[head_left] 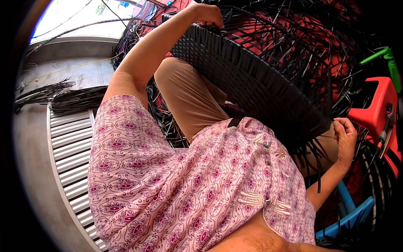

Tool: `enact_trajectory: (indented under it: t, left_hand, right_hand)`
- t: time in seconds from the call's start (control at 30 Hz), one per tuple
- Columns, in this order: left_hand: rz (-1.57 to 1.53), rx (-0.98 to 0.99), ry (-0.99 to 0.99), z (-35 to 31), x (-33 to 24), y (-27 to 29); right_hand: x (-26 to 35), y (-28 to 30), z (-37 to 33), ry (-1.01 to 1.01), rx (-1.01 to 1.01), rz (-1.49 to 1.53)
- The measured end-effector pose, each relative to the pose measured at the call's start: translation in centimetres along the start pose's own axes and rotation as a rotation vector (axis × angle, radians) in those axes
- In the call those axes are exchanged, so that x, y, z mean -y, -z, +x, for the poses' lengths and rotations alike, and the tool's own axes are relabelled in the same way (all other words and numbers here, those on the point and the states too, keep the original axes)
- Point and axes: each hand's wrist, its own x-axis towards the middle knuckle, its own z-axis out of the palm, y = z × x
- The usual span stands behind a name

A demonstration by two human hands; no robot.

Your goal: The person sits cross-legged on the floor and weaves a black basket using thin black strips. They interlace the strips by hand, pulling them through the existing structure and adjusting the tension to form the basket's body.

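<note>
Left hand [210, 16], at top, and right hand [346, 136], at right, edge black woven panel [247, 63]; I cannot tell their grip; crowded loose strips [294, 63] may tangle.

From the wearer's head, one fisheye lens looks steeply down, and the patterned shirt [201, 193] looms closest, filling six o'clock! Out past it, left hand [210, 16] at twelve, right hand [346, 135] at three, farther from the lens; farthest, a bright opening [84, 19] between ten and eleven. Slatted grate [74, 168] bows near eight, bent by that wide glass.
</note>
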Motion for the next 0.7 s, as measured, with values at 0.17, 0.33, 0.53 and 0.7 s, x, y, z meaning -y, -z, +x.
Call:
enact_trajectory:
  t: [0.17, 0.33, 0.53, 0.7]
  left_hand:
    - [-0.051, 0.002, 0.083, 0.8, 0.1, -0.6]
    - [-0.034, -0.160, 0.005, 0.8, 0.4, -1.6]
    - [0.680, -0.395, -0.020, 1.5, -1.5, -3.6]
    - [0.942, -0.226, -0.246, 1.5, -1.4, -2.9]
  right_hand:
    - [0.2, 0.1, -0.3, 0.017, 0.047, 0.069]
    - [1.4, 0.0, -1.5, -0.044, -0.029, -0.030]
    - [3.0, -1.4, -1.4, -0.038, -0.064, -0.022]
    - [3.3, -2.5, -0.9, -0.040, -0.091, -0.026]
